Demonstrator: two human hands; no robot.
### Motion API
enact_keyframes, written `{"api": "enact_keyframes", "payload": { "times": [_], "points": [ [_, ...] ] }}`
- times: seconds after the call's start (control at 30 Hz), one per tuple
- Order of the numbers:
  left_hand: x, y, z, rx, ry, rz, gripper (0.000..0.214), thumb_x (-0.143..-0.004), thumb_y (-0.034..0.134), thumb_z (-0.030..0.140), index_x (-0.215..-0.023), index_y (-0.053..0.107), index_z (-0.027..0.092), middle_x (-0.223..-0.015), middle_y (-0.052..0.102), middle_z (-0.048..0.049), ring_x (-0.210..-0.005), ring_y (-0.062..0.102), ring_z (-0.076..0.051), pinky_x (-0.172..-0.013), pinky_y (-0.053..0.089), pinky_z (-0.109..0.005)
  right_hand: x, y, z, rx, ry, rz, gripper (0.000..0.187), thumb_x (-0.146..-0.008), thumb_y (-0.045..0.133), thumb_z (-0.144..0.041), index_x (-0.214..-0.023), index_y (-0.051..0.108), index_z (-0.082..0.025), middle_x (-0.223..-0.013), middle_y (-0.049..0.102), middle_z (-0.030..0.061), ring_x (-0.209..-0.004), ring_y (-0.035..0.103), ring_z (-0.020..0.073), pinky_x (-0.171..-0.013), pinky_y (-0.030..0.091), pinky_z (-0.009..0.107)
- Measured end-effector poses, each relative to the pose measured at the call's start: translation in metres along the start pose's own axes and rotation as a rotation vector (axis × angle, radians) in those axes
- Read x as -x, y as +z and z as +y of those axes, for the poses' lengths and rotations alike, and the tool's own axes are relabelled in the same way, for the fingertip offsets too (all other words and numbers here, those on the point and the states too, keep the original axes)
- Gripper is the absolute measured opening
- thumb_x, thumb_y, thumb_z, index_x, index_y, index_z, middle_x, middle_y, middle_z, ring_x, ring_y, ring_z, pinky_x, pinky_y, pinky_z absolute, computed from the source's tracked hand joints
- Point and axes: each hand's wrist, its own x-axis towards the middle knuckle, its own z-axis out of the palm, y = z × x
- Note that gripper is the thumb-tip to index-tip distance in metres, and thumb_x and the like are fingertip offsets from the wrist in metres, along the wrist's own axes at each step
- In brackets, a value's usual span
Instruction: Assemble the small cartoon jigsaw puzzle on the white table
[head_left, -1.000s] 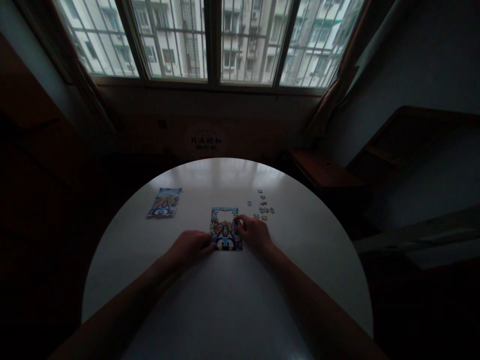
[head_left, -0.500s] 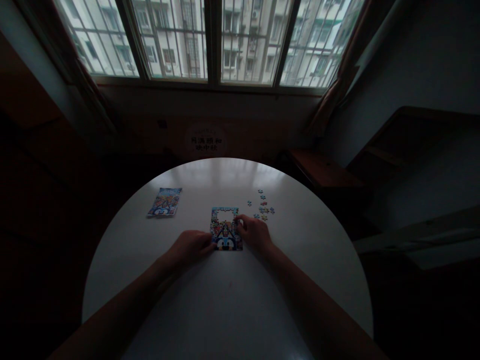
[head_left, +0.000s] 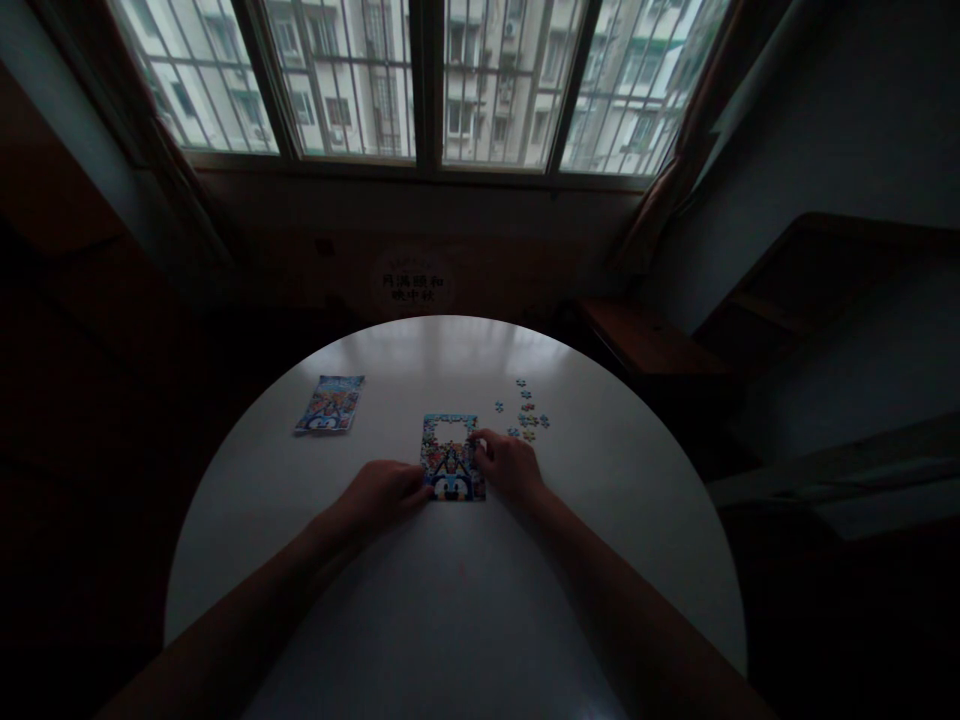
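Note:
A small, partly assembled jigsaw puzzle (head_left: pixel 451 465) lies on the white table in front of me, with a white gap in its upper half and a blue-and-white cartoon figure along the bottom. My left hand (head_left: pixel 386 485) rests at its lower left edge, fingers together and pressed against the border. At the upper right edge, my right hand (head_left: pixel 510 463) is closed in a pinch on what looks like a jigsaw piece, mostly covered by the fingertips. Several loose jigsaw pieces (head_left: pixel 529 420) are scattered just beyond the right hand.
A printed packet (head_left: pixel 330 405) with a matching picture lies on the left of the round white table (head_left: pixel 450 600). Behind the table are a barred window (head_left: pixel 427 90) and a low wooden bench (head_left: pixel 649 335) to the right. The room is dim.
Almost nothing differs. Both hands stay at the puzzle's edges, and the right fingertips have at most shifted slightly.

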Motion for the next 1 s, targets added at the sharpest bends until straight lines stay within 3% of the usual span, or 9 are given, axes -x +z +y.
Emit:
{"api": "enact_keyframes", "payload": {
  "times": [1.0],
  "points": [
    [-0.0001, -0.001, 0.0004, 0.02, -0.001, 0.005, 0.026, -0.086, 0.046, 0.035, -0.071, 0.057, 0.018, -0.061, 0.056, 0.0009, -0.053, 0.047, -0.009, -0.051, 0.025, -0.022, 0.0, 0.0, 0.0009, -0.003, -0.009, 0.007, 0.03, -0.086, 0.047, -0.028, -0.111, 0.063, -0.029, -0.085, 0.071, 0.0018, -0.079, 0.064, 0.0155, -0.072, 0.04, 0.024]
  ]
}}
